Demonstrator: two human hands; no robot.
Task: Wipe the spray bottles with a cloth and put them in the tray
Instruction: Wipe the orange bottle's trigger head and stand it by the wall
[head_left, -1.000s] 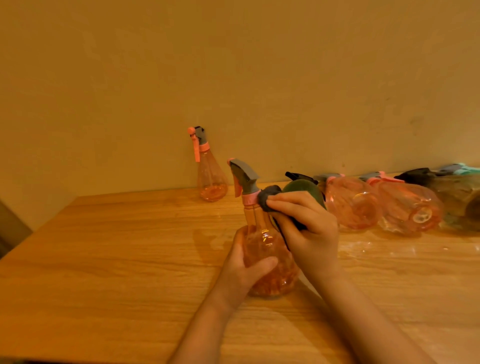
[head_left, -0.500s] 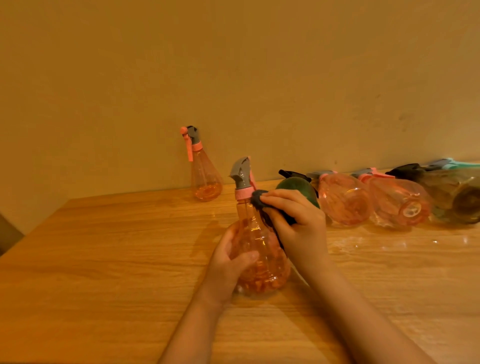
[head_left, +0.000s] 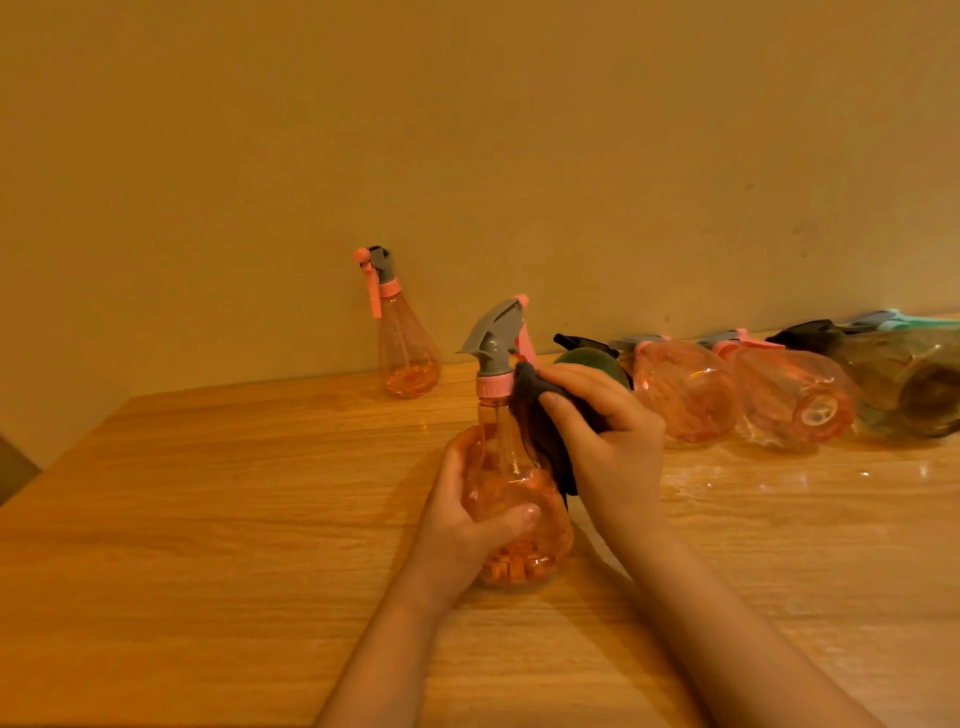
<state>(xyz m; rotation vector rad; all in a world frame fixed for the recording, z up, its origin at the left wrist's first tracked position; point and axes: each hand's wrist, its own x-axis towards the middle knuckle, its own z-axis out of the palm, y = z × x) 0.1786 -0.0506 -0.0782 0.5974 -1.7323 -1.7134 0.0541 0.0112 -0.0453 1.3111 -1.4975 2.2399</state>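
A clear pink spray bottle (head_left: 511, 483) with a grey trigger head stands upright at the table's middle. My left hand (head_left: 462, 519) grips its round body from the left. My right hand (head_left: 602, 431) holds a dark cloth (head_left: 540, 431) pressed against the bottle's neck and right side, just below the pink collar. A second pink spray bottle (head_left: 402, 353) stands upright by the wall. No tray is in view.
Several more spray bottles lie on their sides along the wall at the right: a green one (head_left: 597, 358) behind my right hand, two pink ones (head_left: 685, 389) (head_left: 795, 405) and darker ones (head_left: 904, 384). The wooden table (head_left: 208, 519) shows wet patches at the right.
The bottle has turned in my left hand, so its grey nozzle now points left with the pink trigger toward the back. My right hand kept the cloth at the neck.
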